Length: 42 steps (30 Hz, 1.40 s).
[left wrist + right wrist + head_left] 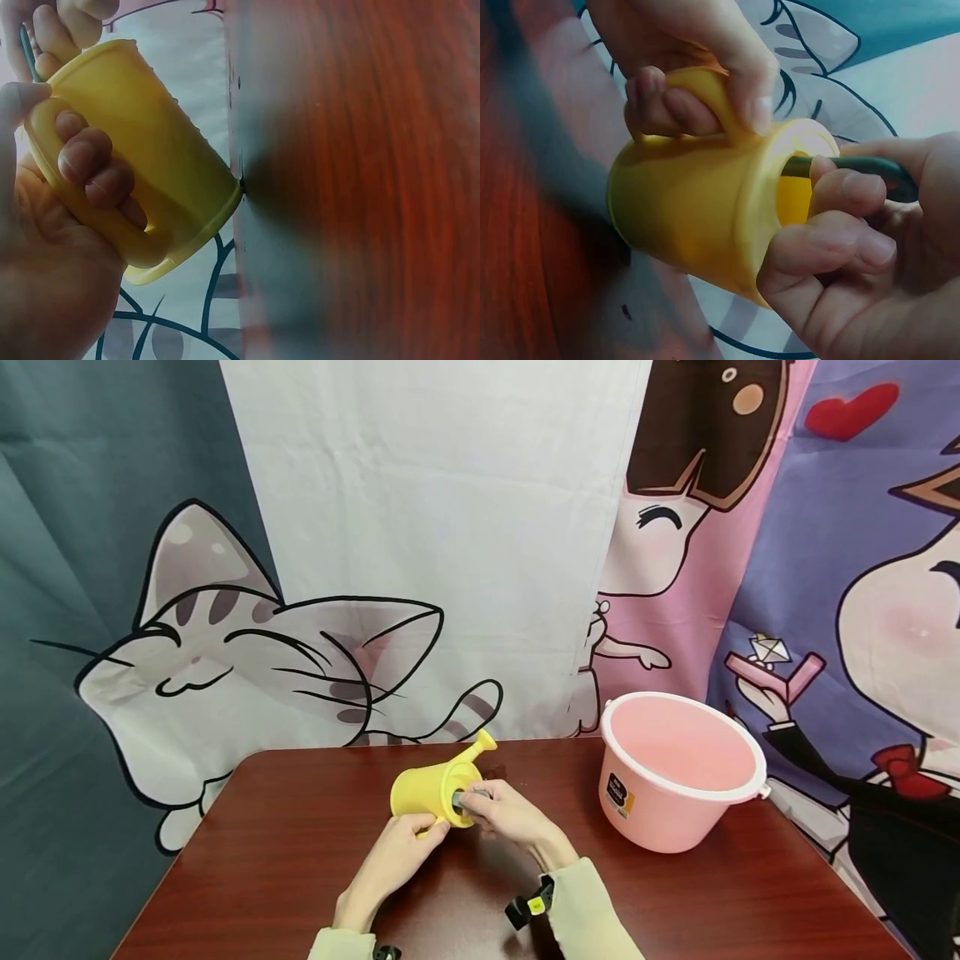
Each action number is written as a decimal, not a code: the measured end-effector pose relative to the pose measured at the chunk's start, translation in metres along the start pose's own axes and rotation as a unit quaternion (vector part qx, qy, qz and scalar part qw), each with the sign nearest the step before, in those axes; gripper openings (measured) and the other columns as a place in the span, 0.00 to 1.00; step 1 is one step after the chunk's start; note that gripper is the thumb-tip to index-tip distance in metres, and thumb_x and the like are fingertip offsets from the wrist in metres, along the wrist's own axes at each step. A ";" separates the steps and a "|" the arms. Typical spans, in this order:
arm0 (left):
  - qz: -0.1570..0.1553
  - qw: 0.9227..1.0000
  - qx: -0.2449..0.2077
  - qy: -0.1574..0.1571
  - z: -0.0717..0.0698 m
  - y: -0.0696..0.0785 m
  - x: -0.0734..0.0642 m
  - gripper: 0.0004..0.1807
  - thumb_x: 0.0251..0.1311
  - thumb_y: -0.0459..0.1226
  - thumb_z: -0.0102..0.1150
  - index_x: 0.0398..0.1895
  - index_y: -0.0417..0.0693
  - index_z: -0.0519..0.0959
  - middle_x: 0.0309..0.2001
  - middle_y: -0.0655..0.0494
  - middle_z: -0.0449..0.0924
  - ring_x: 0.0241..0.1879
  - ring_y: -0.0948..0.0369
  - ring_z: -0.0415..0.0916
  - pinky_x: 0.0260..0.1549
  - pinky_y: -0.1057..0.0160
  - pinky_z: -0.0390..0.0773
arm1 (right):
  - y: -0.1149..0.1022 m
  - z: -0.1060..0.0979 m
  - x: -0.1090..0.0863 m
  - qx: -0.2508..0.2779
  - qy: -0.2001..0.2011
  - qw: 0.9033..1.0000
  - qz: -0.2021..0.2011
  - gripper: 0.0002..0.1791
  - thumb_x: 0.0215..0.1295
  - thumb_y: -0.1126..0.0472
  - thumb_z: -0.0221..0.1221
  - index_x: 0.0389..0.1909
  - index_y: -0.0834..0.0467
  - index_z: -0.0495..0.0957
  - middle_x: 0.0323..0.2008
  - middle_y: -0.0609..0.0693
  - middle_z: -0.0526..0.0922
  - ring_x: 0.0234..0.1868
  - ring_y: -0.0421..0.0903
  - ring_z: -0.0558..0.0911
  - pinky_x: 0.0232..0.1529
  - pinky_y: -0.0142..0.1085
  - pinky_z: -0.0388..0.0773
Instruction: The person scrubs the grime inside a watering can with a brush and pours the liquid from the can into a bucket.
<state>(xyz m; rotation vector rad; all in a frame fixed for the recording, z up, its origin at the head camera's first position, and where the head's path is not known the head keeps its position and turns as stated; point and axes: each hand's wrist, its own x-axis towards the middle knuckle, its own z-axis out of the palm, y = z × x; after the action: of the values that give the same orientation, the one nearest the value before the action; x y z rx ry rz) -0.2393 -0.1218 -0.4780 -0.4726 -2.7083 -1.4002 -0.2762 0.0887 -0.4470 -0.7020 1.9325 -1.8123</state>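
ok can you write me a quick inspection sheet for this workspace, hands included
Surface: reddish-brown table with a slight sheen
Job's things: yellow watering can, tilted over, spout pointing up, open end toward the right grip; dark green item partly inside the opening, its full shape hidden
Clutter: pink bucket upright at the table's right side; no other loose items seen
Grips: left grip has its fingers through the can's handle; right grip pinches the green item
Cables: nothing seen
Surroundings: printed cloth backdrop behind the table, with a cartoon cat and figures
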 end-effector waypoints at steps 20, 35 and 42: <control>-0.001 1.000 -0.017 0.001 0.001 0.000 0.000 0.23 0.67 0.47 0.58 0.14 0.54 0.65 0.15 0.67 0.56 0.17 0.70 0.54 0.19 0.70 0.58 | -0.008 -0.028 -0.016 -0.022 -0.073 0.997 -0.018 0.17 0.73 0.59 0.53 0.34 0.73 0.70 0.18 0.51 0.63 0.19 0.47 0.60 0.21 0.35 0.62; 0.004 1.000 -0.015 0.000 0.003 0.000 0.000 0.23 0.67 0.48 0.57 0.14 0.54 0.66 0.16 0.67 0.56 0.18 0.69 0.55 0.20 0.70 0.59 | -0.012 -0.026 -0.016 -0.046 -0.035 0.998 -0.026 0.15 0.73 0.59 0.51 0.30 0.67 0.73 0.17 0.52 0.63 0.18 0.54 0.60 0.20 0.38 0.61; 0.008 1.000 -0.011 0.000 0.004 -0.001 -0.001 0.24 0.67 0.49 0.57 0.14 0.54 0.65 0.15 0.67 0.56 0.18 0.70 0.54 0.19 0.70 0.58 | -0.008 -0.012 -0.010 -0.035 -0.018 0.999 -0.007 0.19 0.74 0.61 0.50 0.33 0.77 0.68 0.17 0.52 0.61 0.20 0.59 0.57 0.20 0.38 0.58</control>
<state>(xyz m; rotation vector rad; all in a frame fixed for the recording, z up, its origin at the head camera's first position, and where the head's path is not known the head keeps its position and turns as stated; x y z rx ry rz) -0.2386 -0.1192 -0.4808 -0.4934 -2.6856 -1.4268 -0.2750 0.1042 -0.4383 -0.7684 1.9812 -1.7357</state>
